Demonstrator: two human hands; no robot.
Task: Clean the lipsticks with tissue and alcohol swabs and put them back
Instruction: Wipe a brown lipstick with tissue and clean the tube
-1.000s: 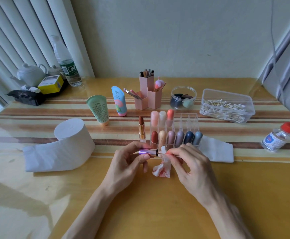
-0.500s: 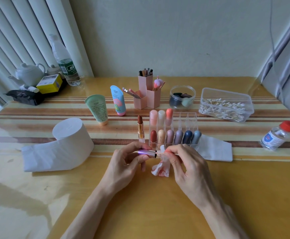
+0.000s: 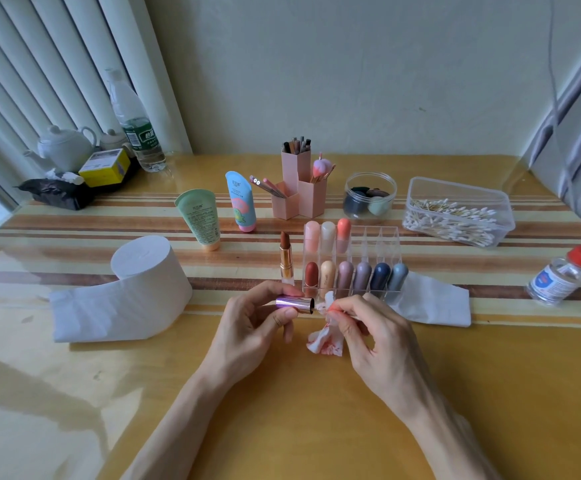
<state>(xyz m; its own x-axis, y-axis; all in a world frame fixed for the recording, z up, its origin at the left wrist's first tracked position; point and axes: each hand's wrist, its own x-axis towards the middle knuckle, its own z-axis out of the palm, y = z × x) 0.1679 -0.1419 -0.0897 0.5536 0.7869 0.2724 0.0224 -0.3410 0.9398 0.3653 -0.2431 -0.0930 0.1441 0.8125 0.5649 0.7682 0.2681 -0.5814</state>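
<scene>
Head view, change: We find almost nothing altered from a second ago. The left hand [image 3: 247, 327] still grips the cap [image 3: 294, 303] level, and the right hand [image 3: 375, 334] still pinches a swab [image 3: 334, 309] at its open mouth, with a stained tissue [image 3: 325, 341] under its fingers.
Meaning: We judge the cap is still being wiped, so recapping is not yet due.
Lipstick: The lipstick [image 3: 285, 258] stands bare just beyond the left hand, beside the rack [image 3: 391, 233].
Table: The table [image 3: 282, 410] is glossy yellow. A paper roll [image 3: 143, 282] lies well left of the left hand, and an alcohol bottle [image 3: 562, 275] stands well right of the right hand.
Room: A pale wall lies ahead, with blinds on the left.
</scene>
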